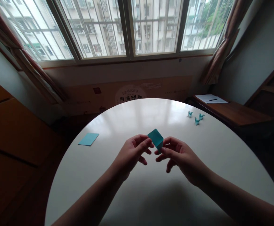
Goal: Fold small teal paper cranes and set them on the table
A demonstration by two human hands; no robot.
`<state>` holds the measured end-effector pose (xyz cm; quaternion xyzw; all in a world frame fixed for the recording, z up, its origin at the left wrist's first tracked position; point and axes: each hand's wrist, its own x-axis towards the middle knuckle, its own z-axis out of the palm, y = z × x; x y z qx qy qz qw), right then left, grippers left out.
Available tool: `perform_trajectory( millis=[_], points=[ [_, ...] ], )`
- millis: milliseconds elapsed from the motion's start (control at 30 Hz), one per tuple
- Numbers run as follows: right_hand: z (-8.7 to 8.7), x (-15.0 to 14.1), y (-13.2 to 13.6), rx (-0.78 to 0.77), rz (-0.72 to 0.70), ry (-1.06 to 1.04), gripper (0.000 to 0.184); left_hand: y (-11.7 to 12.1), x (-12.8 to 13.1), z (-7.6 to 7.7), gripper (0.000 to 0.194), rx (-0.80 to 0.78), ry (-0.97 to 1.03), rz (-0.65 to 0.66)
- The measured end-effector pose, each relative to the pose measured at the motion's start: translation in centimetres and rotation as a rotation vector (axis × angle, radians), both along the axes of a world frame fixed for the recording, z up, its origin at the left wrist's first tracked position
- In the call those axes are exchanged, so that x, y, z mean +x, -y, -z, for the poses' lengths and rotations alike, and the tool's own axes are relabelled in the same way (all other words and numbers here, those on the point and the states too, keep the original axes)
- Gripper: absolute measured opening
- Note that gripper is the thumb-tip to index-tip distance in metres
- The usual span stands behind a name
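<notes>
A small folded piece of teal origami paper (155, 137) is held up above the white round table (118, 201), between both hands. My left hand (137, 150) pinches its left corner between thumb and forefinger. At its lower right edge, my right hand (176, 153) also grips it with thumb and fingertips. One flap on the right side looks darker and angled away. The other fingers of both hands are loosely curled below the paper, and part of the lower corner is hidden by the right fingertips.
Flat teal paper (88, 139) lies at the table's left. Three small folded paper birds (197, 121) stand at the back right. Beyond the edge, a brown wooden surface (242, 113) carries a white sheet (211, 99) with a pen (213, 99). A barred window is behind.
</notes>
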<state>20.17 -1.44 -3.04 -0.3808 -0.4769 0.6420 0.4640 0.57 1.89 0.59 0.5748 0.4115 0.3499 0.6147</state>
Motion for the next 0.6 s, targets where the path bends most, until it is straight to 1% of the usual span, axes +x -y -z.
perform_trajectory(
  millis=[100,200,267,333,433,533,600],
  points=[
    [0.1,-0.2,0.1,0.018,-0.009,-0.020,0.026,0.2,0.3,0.3,0.032,0.069,-0.076,0.059],
    [0.3,-0.5,0.2,0.026,-0.056,-0.006,0.026,0.3,0.4,0.5,0.023,0.128,-0.109,0.048],
    [0.3,-0.6,0.2,0.048,-0.054,0.057,0.028,0.2,0.3,0.4,0.020,0.130,-0.105,0.032],
    [0.3,-0.4,0.1,0.100,0.012,0.139,0.031,0.2,0.1,0.2,0.020,0.103,-0.103,0.023],
    [0.4,0.2,-0.3,0.229,0.125,0.222,0.039,0.0,-0.1,0.0,0.020,0.011,-0.125,0.036],
    [0.4,0.6,-0.6,0.377,0.120,0.291,0.034,-0.1,-0.1,-0.1,0.022,-0.069,-0.138,0.062],
    [0.2,0.7,-0.6,0.440,0.091,0.331,0.028,0.0,-0.1,-0.2,0.024,-0.077,-0.141,0.072]
  ],
)
